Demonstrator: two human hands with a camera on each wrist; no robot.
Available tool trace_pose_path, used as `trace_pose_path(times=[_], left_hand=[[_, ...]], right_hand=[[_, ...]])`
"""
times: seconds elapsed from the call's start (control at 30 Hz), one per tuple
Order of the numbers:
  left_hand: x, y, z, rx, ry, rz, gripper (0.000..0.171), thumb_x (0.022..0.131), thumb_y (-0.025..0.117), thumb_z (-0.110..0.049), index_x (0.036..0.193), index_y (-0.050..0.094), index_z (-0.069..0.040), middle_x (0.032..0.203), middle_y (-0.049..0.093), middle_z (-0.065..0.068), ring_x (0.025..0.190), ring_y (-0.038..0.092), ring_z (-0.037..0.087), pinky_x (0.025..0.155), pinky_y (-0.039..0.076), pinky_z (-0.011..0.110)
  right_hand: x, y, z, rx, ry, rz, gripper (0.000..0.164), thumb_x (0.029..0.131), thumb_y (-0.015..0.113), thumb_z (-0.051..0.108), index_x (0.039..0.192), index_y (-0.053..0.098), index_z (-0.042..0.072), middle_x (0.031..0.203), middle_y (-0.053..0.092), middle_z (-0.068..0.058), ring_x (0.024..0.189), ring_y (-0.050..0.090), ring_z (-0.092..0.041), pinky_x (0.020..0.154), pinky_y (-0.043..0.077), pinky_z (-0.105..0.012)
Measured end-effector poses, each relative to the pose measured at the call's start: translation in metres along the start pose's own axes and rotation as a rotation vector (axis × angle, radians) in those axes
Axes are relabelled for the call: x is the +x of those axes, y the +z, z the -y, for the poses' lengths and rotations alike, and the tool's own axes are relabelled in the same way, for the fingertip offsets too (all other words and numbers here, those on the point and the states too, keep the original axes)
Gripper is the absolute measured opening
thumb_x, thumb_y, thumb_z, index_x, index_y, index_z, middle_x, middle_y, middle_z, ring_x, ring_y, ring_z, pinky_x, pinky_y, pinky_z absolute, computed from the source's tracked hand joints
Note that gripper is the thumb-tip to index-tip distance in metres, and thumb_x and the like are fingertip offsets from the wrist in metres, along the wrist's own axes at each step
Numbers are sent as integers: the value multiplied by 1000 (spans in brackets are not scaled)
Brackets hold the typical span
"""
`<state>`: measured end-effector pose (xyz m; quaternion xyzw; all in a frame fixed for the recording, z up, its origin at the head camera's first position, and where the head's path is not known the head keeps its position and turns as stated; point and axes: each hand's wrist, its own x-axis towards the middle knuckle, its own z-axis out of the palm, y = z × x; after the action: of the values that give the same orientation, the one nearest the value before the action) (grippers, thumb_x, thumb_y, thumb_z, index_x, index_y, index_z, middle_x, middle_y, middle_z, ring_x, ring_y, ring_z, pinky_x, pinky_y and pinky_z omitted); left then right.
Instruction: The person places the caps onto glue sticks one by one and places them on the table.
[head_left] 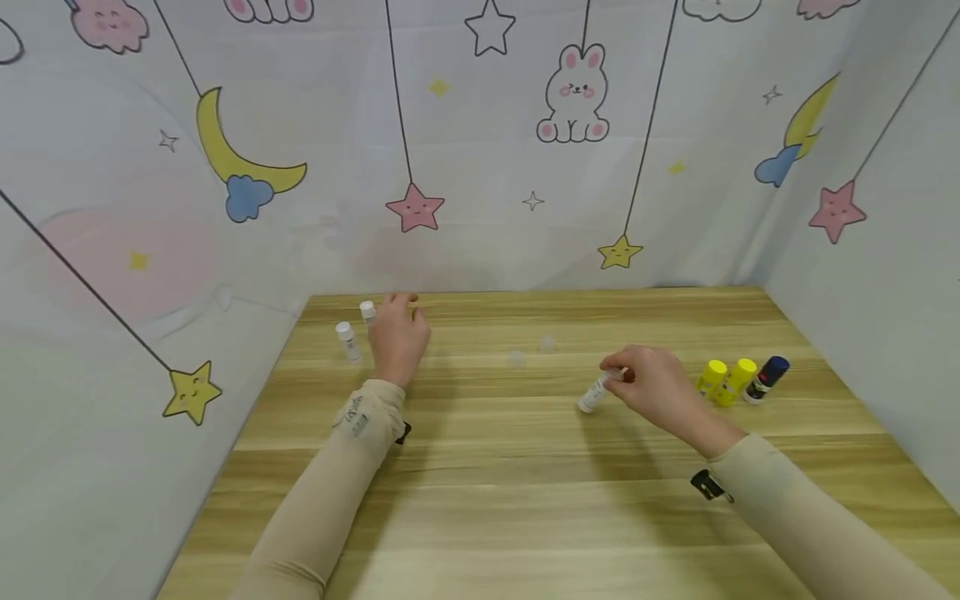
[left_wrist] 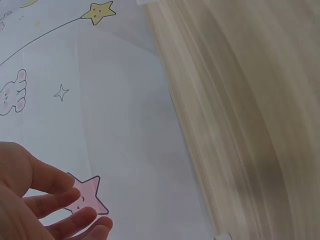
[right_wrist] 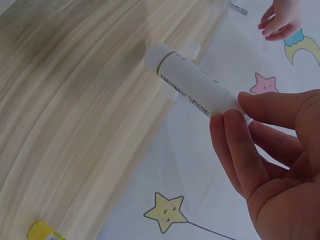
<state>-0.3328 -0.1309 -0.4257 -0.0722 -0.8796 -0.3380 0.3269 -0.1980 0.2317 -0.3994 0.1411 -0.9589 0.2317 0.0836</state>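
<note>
My right hand [head_left: 660, 392] pinches one end of a white glue stick [head_left: 592, 396] between thumb and fingertips. The tube tilts, its other end low over the table; whether it touches the wood I cannot tell. In the right wrist view the glue stick [right_wrist: 187, 82] shows a gold band and small dark print. At the back left, my left hand [head_left: 400, 337] is raised, fingers loosely bent and nothing between them. Beside it stand two more white glue sticks, one [head_left: 348, 342] in plain view and another [head_left: 367, 312] partly hidden behind the hand.
Two small translucent pieces, one [head_left: 516, 358] nearer and one [head_left: 547, 342] farther, lie mid-table. Right of my right hand stand two yellow glue sticks [head_left: 738, 379] and a dark-capped one [head_left: 767, 380]. Printed cloth walls [head_left: 480, 242] border the wooden table [head_left: 465, 517] behind and at both sides.
</note>
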Motion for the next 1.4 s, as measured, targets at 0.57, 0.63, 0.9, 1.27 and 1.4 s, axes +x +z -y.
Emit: trace_pose_path(times=[0.57, 0.63, 0.9, 1.27, 1.4], left_hand=[[25, -8, 30, 117, -45, 11, 20, 96, 58, -3, 111, 70, 2, 111, 62, 21, 96, 61, 39, 77, 54, 53], [27, -8, 33, 134, -44, 9, 20, 96, 58, -3, 111, 70, 2, 111, 62, 22, 98, 60, 41, 79, 53, 54], [36, -9, 38, 245, -51, 76, 27, 94, 55, -3, 117, 66, 6, 113, 57, 28, 101, 56, 45, 74, 54, 56], [46, -11, 49, 355, -122, 158, 21, 91, 52, -2, 104, 64, 9, 105, 53, 31, 97, 53, 50, 81, 49, 59], [48, -10, 50, 407, -141, 179, 16, 91, 55, -5, 99, 63, 6, 104, 54, 31, 98, 54, 54, 91, 41, 65]], right_hand=[[-10, -17, -19, -80, -12, -10, 19, 89, 77, 9, 107, 77, 5, 101, 72, -7, 78, 67, -17, 63, 56, -32], [-12, -20, -21, -88, -7, -5, 19, 88, 77, 9, 107, 77, 4, 100, 71, -7, 77, 67, -17, 62, 56, -32], [-19, -32, -35, -117, 30, 12, 20, 88, 77, 7, 108, 76, 1, 101, 72, -10, 78, 69, -20, 62, 56, -33], [-25, -45, -48, -136, 47, 15, 20, 88, 76, 5, 107, 75, -1, 99, 72, -13, 77, 70, -21, 60, 56, -34], [-28, -48, -53, -142, 48, 15, 21, 88, 75, 4, 108, 75, -2, 103, 71, -16, 80, 71, -24, 60, 57, -35]])
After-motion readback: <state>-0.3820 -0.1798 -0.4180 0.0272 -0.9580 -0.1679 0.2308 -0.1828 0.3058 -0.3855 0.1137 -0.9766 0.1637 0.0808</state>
